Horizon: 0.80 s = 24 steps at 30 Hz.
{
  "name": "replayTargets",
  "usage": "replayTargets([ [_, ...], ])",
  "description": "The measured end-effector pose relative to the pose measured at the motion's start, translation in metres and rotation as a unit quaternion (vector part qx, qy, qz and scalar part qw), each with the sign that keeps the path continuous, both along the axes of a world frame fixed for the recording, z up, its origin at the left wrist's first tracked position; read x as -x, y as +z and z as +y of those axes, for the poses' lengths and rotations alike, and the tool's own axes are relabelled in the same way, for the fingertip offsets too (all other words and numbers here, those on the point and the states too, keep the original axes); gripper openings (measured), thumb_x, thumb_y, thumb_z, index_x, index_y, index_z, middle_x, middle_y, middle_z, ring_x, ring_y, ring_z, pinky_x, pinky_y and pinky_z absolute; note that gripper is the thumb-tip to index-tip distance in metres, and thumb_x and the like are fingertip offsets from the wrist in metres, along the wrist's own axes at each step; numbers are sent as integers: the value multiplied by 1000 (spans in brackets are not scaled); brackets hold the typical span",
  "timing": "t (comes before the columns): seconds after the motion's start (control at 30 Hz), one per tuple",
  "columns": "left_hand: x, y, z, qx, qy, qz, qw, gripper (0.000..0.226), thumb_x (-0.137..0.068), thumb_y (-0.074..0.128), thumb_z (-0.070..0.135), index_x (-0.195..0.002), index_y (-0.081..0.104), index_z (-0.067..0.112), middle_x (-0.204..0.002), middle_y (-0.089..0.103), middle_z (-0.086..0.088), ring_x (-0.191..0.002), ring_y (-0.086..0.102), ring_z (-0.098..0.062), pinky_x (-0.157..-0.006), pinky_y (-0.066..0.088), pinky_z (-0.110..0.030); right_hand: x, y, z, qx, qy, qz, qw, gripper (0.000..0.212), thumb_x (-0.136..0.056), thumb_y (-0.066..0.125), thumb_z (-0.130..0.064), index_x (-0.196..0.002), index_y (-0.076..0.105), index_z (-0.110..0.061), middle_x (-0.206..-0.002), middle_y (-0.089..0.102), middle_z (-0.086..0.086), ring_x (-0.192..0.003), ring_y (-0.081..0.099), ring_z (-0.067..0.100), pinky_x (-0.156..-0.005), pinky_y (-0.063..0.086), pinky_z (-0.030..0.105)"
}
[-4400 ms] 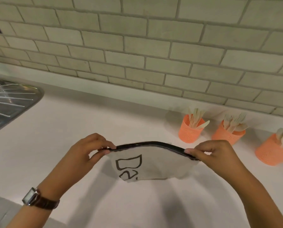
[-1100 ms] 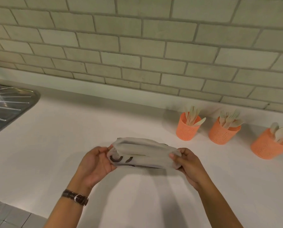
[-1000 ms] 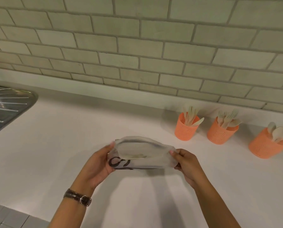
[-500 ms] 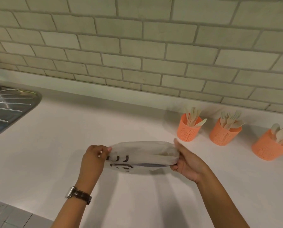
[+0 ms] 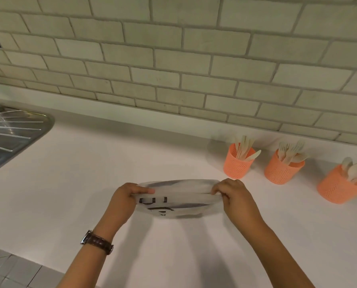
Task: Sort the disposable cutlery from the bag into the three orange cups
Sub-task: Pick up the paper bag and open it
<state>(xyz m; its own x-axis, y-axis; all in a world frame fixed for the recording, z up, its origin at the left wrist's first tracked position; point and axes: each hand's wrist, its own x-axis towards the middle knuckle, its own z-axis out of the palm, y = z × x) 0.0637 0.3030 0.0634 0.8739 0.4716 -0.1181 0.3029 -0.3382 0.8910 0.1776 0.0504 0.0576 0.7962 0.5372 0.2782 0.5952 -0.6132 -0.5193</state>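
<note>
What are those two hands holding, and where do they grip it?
A folded cloth bag: the left hand pinches its left end, the right hand its right end.

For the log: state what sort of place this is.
Most likely a home kitchen: a white countertop under a tiled backsplash, a steel sink drainboard at its left end, and orange cups of disposable cutlery by the wall.

Both hands grip a folded grey fabric bag (image 5: 179,199) over the white counter (image 5: 69,183): left hand (image 5: 124,201) pinching its left end, right hand (image 5: 234,199) closed on its right end. Dark lettering shows on the near face. Three orange cups stand far right by the tiled wall (image 5: 173,59): knives (image 5: 239,161), forks (image 5: 282,167), spoons (image 5: 339,185). Steel drainboard (image 5: 9,136) far left. A wristwatch (image 5: 97,242) sits on the left wrist.
</note>
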Motion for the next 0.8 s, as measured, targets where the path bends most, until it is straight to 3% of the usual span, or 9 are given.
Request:
replayTargets([
  [0.07, -5, 3, -5, -35, -18, 19, 999, 54, -85, 31, -20, -93, 72, 15, -76, 57, 1, -67, 52, -9, -57, 40, -4, 1, 1, 3, 61, 5, 14, 998, 39, -81, 48, 10, -100, 73, -14, -93, 64, 7, -89, 53, 28, -72, 42, 29],
  [0.13, -11, 2, -12, -32, -8, 32, 999, 39, -90, 40, -6, -95, 71, 15, -77, 53, -6, -62, 47, -16, -51, 34, -10, 4, 4, 7, 107, -2, 40, 993, 37, -87, 51, -3, -118, 65, -17, -108, 61, 3, -103, 51, 25, -81, 42, 27],
  [0.2, -12, 1, -19, -80, 24, 56, 995, 22, -92, 51, 18, -102, 70, 14, -96, 48, -3, -73, 48, -14, -63, 35, -19, 5, 9, 12, 162, -2, 59, 985, 45, -87, 58, -17, -131, 52, -20, -120, 53, 0, -112, 46, 21, -89, 43, 28],
  [0.3, -10, 5, -26, -229, 13, 89, 969, 33, -83, 64, 37, -111, 65, 19, -109, 45, 8, -81, 54, -11, -70, 39, -22, 7, 15, 18, 212, -14, 74, 974, 64, -77, 71, -25, -134, 42, -19, -124, 45, 0, -113, 46, 21, -91, 45, 34],
  [0.4, -8, 7, -28, -297, -76, 109, 946, 68, -74, 73, 29, -135, 44, 22, -129, 35, 6, -77, 51, -13, -69, 44, -20, 8, 15, 21, 245, -18, 82, 966, 78, -71, 77, -28, -136, 35, -18, -127, 41, 0, -111, 46, 22, -90, 46, 36],
  [0.5, -5, 5, -29, -299, -126, 110, 939, 91, -70, 76, 25, -145, 24, 21, -138, 20, 4, -82, 52, -14, -69, 48, -20, 9, 17, 24, 266, -19, 83, 960, 87, -69, 78, -32, -139, 29, -18, -131, 38, 1, -113, 46, 23, -90, 46, 37],
  [0.6, -4, 10, -28, -256, -110, 88, 956, 99, -70, 76, 19, -147, 14, 22, -141, 12, 4, -93, 57, -19, -73, 52, -24, 8, 24, 28, 242, -18, 56, 969, 89, -70, 78, -28, -141, 24, -18, -133, 35, 0, -112, 46, 24, -88, 45, 36],
  [0.73, 1, 28, -27, -214, -36, -5, 976, 100, -68, 76, 9, -146, 17, 28, -136, 15, 8, -87, 51, -13, -69, 44, -18, 11, 34, 30, 137, -23, -35, 990, 80, -71, 73, -10, -139, 32, -18, -131, 40, -1, -106, 48, 24, -82, 47, 36],
  [0.8, 7, 27, -29, -213, -28, -13, 977, 101, -68, 77, 10, -146, 15, 29, -137, 13, 11, -84, 48, -11, -66, 44, -17, 14, 31, 31, 113, -21, -25, 993, 78, -72, 69, -3, -138, 32, -18, -130, 40, -1, -105, 49, 24, -81, 48, 36],
])
